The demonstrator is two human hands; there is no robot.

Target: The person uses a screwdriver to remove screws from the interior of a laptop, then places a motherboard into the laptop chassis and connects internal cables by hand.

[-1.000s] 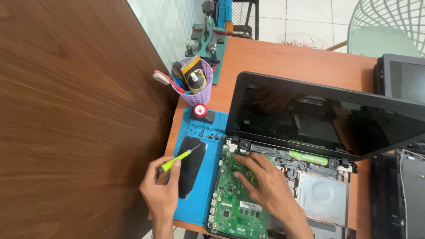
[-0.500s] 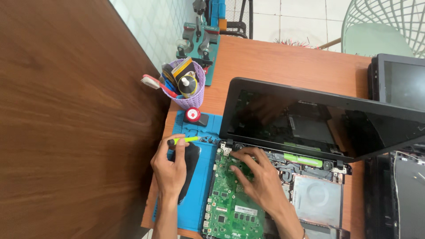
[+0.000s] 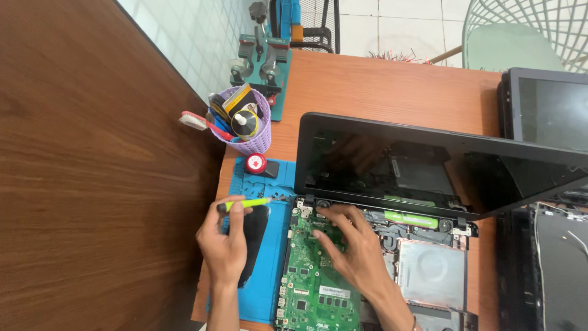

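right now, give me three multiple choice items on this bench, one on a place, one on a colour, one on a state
1. Where does the purple basket of tools stand?
A. beyond the blue mat, near the wall
B. on the green board
C. on the chair

2. What colour is the handle of the screwdriver in the left hand?
A. red
B. yellow-green
C. white

3. How is the laptop?
A. lid shut
B. lid up, screen dark, insides bare
C. screen lit

Answers: 1 A, the basket sits past the mat's far end. 2 B, the handle shows yellow-green between the fingers. 3 B, the right hand rests on the bare green board under the dark screen.
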